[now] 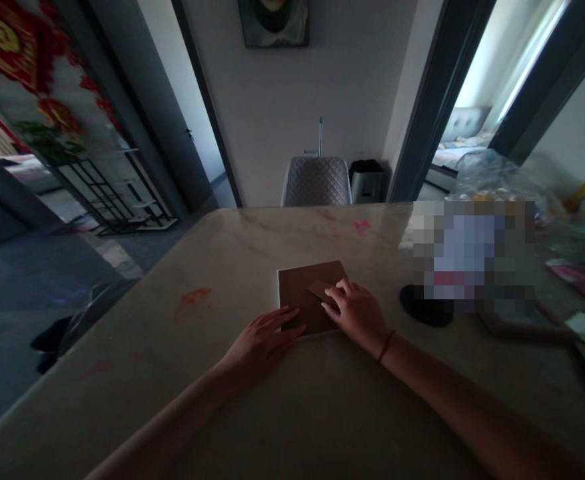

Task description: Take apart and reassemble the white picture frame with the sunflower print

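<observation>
Head view: one brown square board (300, 297), white-edged, lying on marble worktop (292, 407). One smaller brown piece (322, 291) on top, toward right edge. Left hand (260, 340) released, flat over board's lower-left edge. Right hand (355, 315) curled, fingertips on small piece; grip unclear. One black round base (425, 307) near right. Open worktop left of board.

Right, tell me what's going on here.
A person has both bare hands on a brown square panel lying on a marble-looking table top. The left hand rests on the panel's near edge, and the right hand has its fingers on a smaller brown piece on top. A round black base sits to the right.
</observation>
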`<control>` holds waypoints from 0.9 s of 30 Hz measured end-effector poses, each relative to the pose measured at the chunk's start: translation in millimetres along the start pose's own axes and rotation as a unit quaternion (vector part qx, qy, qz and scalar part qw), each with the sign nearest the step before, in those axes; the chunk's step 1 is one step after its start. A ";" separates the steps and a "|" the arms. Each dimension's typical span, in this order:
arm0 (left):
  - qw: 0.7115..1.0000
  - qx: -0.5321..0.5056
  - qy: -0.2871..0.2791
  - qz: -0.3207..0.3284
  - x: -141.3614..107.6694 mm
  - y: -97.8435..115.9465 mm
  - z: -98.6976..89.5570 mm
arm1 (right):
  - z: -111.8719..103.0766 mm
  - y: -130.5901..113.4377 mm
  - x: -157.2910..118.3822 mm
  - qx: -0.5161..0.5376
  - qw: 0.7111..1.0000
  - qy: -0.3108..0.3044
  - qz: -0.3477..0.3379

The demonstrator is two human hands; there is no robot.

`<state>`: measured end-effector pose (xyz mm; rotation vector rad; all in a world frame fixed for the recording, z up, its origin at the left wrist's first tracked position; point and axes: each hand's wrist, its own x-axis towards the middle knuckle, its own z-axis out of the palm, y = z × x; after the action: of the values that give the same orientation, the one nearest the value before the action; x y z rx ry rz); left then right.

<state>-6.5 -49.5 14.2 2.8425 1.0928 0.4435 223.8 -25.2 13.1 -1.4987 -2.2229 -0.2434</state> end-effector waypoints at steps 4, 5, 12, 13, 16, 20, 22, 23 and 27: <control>1.000 -0.003 0.019 -0.008 0.6 0.4 1.5 | -2.3 -1.9 1.1 0.004 1.000 -0.008 -0.001; 1.000 -0.003 0.023 -0.010 0.7 1.2 1.4 | -2.8 -2.4 1.2 0.006 1.000 -0.010 -0.001; 0.999 -0.014 0.042 -0.012 0.0 7.2 1.8 | -1.6 -4.7 -1.2 0.010 1.000 0.010 -0.005; 0.999 -0.016 0.042 -0.014 -0.2 8.2 1.5 | -0.9 -4.9 -1.5 0.005 1.000 0.017 -0.007; 0.999 -0.018 0.036 -0.024 -0.3 11.0 -0.3 | -0.4 -6.0 -1.5 -0.011 0.999 0.036 -0.012; 0.999 -0.018 0.029 -0.034 0.6 12.1 -1.9 | -8.1 -6.8 -3.9 -0.053 0.994 0.066 -0.063; 0.999 -0.020 0.032 -0.035 1.0 11.5 -1.4 | -14.3 -5.0 -9.8 -0.068 0.987 0.062 -0.132; 0.999 -0.020 0.035 -0.034 1.1 11.2 -0.9 | -17.1 -3.2 -14.4 -0.070 0.981 0.052 -0.172; 0.998 -0.016 0.052 -0.023 0.2 10.5 1.2 | -23.2 8.2 -38.0 -0.054 0.967 0.006 -0.248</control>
<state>0.8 -57.2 14.8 2.7875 1.1556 0.6052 249.2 -62.6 15.5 -0.9578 -2.5788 -0.5315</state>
